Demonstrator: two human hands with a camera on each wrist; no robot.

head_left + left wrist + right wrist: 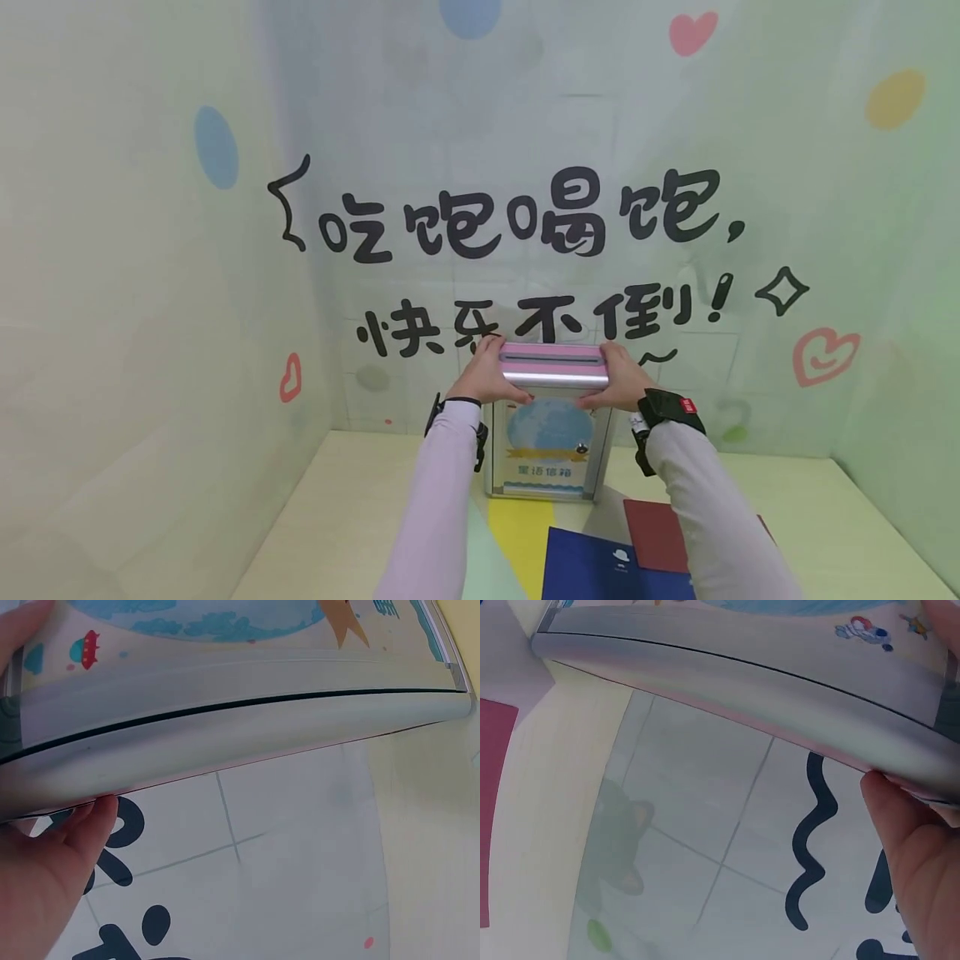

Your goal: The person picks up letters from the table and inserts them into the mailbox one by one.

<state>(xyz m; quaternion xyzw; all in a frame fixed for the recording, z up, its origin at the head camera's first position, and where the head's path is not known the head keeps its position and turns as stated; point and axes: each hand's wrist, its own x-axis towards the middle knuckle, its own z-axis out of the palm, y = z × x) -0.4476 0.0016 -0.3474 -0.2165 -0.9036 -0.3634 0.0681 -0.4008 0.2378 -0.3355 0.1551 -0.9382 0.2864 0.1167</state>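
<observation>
An upright letter box with a pink slotted top, silver edges and a blue globe picture is at the back of the table in the head view. My left hand grips its top on the left, thumb on the front face. On the opposite side, my right hand holds the top the same way. Both wrist views look along the box's silver side; fingers of the left hand and fingers of the right touch its edge. Whether the base bears fully on the table cannot be told.
In front of the box lie a dark blue folder and a red folder, partly covered by the right sleeve. A yellow sheet and a pale green sheet lie beside them. Printed walls enclose the pale table.
</observation>
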